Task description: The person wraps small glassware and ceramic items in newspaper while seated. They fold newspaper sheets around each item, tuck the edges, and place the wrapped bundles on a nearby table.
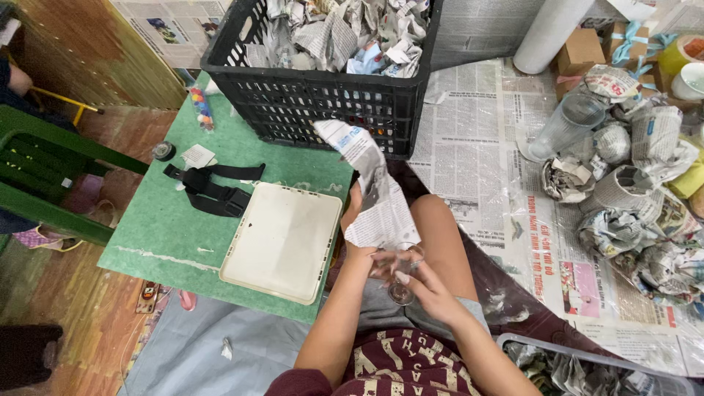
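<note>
The person sits w/ a small clear glass (402, 275) over the lap, just below the black crate (323, 81). Right hand (425, 290) grasps the glass; left hand (358, 220) pinches a newspaper sheet (370, 187) touching it. White tray (282, 242) lies left on the green surface (161, 227).

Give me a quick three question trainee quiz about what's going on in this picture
1. True or false: the black crate holds crumpled newspaper.
2. What do both hands hold? A) clear glass B) tape roll C) cardboard box
3. Which hand also grips the newspaper sheet?

Key:
1. True.
2. A: the left hand and right hand hold a clear glass.
3. The left hand.
</note>
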